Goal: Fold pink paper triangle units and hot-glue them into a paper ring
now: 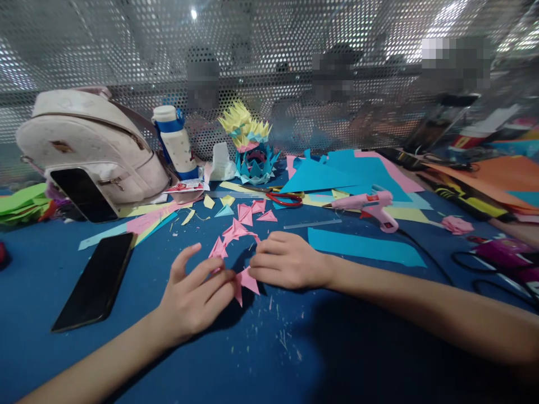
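A ring of folded pink paper triangles (236,230) stands on the blue table between my two hands. My left hand (197,289) grips its near left side, index finger and thumb partly raised, the other fingertips on the paper. Closed on the ring's right side is my right hand (290,261), its fingers curled and hiding part of the paper. Just beyond the ring lie a few loose pink folded triangles (245,214). A pink glue gun (370,206) rests to the right, and red-handled scissors (285,199) lie behind.
A black phone (95,283) lies at left; another phone (84,193) leans on a white backpack (90,140). A bottle (176,146), a yellow and blue paper model (255,148) and blue paper sheets (332,173) stand or lie before a perforated metal screen (269,56). A blue strip (366,247) lies at right.
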`<move>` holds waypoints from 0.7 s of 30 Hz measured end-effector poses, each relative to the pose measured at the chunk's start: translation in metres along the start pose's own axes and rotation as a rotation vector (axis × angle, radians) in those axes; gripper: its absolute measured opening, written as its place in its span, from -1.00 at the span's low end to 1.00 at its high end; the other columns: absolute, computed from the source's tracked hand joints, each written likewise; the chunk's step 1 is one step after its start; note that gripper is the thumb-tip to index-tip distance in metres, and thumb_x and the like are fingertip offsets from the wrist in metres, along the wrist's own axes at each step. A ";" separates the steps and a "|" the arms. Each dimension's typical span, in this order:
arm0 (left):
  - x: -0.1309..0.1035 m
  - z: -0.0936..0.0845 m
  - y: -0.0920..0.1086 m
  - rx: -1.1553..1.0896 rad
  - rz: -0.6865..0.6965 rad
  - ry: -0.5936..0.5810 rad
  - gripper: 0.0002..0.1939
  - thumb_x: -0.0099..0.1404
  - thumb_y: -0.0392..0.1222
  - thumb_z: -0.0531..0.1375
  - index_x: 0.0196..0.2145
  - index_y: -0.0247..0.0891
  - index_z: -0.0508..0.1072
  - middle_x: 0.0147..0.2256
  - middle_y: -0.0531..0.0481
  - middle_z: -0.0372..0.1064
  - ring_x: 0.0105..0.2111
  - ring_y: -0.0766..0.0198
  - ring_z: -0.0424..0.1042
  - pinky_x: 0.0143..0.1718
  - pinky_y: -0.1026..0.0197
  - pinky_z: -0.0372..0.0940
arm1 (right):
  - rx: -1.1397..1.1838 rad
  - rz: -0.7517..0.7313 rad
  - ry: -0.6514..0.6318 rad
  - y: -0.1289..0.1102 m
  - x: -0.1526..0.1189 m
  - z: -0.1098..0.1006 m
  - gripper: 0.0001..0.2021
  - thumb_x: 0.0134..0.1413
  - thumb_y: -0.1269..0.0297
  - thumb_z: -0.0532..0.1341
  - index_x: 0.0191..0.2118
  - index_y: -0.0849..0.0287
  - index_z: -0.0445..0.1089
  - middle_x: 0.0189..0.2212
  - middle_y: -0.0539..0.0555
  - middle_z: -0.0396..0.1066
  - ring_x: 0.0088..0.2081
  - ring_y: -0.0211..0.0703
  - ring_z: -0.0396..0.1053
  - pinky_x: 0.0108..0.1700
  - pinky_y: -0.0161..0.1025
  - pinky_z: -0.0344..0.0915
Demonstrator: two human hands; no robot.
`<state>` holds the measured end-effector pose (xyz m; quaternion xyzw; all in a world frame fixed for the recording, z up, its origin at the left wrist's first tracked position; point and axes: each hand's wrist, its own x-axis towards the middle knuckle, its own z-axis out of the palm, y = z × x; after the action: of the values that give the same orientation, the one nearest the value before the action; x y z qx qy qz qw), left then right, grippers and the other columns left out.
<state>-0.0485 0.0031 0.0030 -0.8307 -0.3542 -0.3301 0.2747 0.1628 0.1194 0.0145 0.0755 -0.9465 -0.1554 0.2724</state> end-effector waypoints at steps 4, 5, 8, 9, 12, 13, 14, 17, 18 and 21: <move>-0.004 0.000 0.008 0.008 0.068 -0.080 -0.81 0.37 -0.39 0.14 -0.38 -0.29 0.50 -0.37 0.06 0.57 -0.18 0.30 0.47 0.35 0.03 -0.15 | 0.005 -0.109 -0.053 0.000 -0.001 0.002 -0.72 0.37 0.44 0.08 -0.41 0.18 0.36 -0.45 -0.03 0.39 -0.32 -0.22 0.23 -0.35 -0.21 0.03; -0.005 -0.001 0.010 0.011 0.084 -0.096 -0.81 0.37 -0.39 0.13 -0.35 -0.30 0.52 -0.35 0.04 0.57 -0.16 0.30 0.47 0.36 0.04 -0.16 | 0.011 -0.123 -0.052 0.000 -0.001 0.002 -0.71 0.36 0.45 0.09 -0.44 0.18 0.34 -0.47 -0.04 0.37 -0.35 -0.21 0.22 -0.36 -0.20 0.02; -0.007 -0.005 0.015 0.028 0.141 -0.144 -0.76 0.37 -0.41 0.08 -0.28 -0.36 0.56 -0.29 -0.06 0.58 -0.14 0.26 0.48 0.38 0.03 -0.19 | 0.041 -0.149 -0.051 -0.002 0.003 -0.002 -0.69 0.33 0.49 0.09 -0.49 0.20 0.31 -0.50 -0.02 0.32 -0.38 -0.20 0.20 -0.38 -0.20 0.01; -0.007 -0.007 0.017 0.032 0.160 -0.161 -0.74 0.37 -0.42 0.06 -0.26 -0.38 0.57 -0.27 -0.08 0.58 -0.13 0.25 0.48 0.38 0.01 -0.19 | 0.051 -0.142 -0.063 -0.003 0.005 -0.005 -0.68 0.34 0.50 0.08 -0.49 0.21 0.32 -0.51 -0.01 0.31 -0.39 -0.20 0.19 -0.38 -0.19 0.01; -0.008 -0.011 0.020 0.033 0.197 -0.184 -0.69 0.35 -0.43 0.02 -0.23 -0.43 0.58 -0.24 -0.15 0.58 -0.13 0.19 0.49 0.38 -0.03 -0.19 | 0.053 -0.066 -0.160 -0.012 0.012 -0.015 -0.67 0.33 0.52 0.05 -0.47 0.23 0.36 -0.53 0.02 0.29 -0.42 -0.19 0.18 -0.40 -0.19 0.02; -0.009 -0.011 0.021 0.029 0.202 -0.191 -0.69 0.34 -0.43 0.02 -0.23 -0.45 0.58 -0.25 -0.17 0.58 -0.14 0.17 0.50 0.38 -0.05 -0.19 | 0.046 -0.029 -0.204 -0.016 0.014 -0.018 -0.69 0.32 0.53 0.06 -0.46 0.24 0.37 -0.52 0.03 0.29 -0.42 -0.18 0.18 -0.41 -0.19 0.02; -0.010 -0.012 0.022 0.023 0.204 -0.201 -0.70 0.34 -0.42 0.03 -0.23 -0.45 0.58 -0.27 -0.17 0.58 -0.14 0.16 0.50 0.38 -0.05 -0.20 | 0.044 0.022 -0.250 -0.021 0.015 -0.021 -0.71 0.30 0.54 0.07 -0.45 0.26 0.39 -0.51 0.04 0.31 -0.41 -0.17 0.20 -0.41 -0.19 0.04; -0.015 -0.012 0.024 0.001 0.198 -0.232 -0.75 0.32 -0.39 0.08 -0.20 -0.43 0.57 -0.26 -0.18 0.58 -0.13 0.13 0.50 0.38 -0.09 -0.20 | 0.095 0.216 -0.368 -0.034 0.016 -0.025 -0.78 0.26 0.53 0.13 -0.40 0.24 0.41 -0.45 0.06 0.38 -0.37 -0.15 0.25 -0.40 -0.18 0.09; -0.017 -0.012 0.025 -0.004 0.200 -0.242 -0.75 0.32 -0.38 0.10 -0.18 -0.43 0.57 -0.24 -0.18 0.58 -0.11 0.12 0.49 0.38 -0.10 -0.20 | 0.117 0.267 -0.399 -0.037 0.016 -0.025 -0.81 0.24 0.52 0.15 -0.38 0.23 0.42 -0.44 0.06 0.41 -0.37 -0.14 0.26 -0.41 -0.18 0.10; -0.019 -0.014 0.024 -0.002 0.210 -0.287 -0.73 0.33 -0.34 0.11 -0.10 -0.44 0.54 -0.16 -0.21 0.56 -0.05 0.08 0.46 0.38 -0.12 -0.20 | 0.137 0.325 -0.458 -0.044 0.012 -0.022 -0.91 0.18 0.51 0.22 -0.31 0.22 0.44 -0.44 0.03 0.45 -0.40 -0.14 0.30 -0.47 -0.17 0.10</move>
<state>-0.0450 -0.0287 -0.0083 -0.9021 -0.3006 -0.1781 0.2533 0.1673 0.0695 0.0235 -0.0959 -0.9914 -0.0585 0.0673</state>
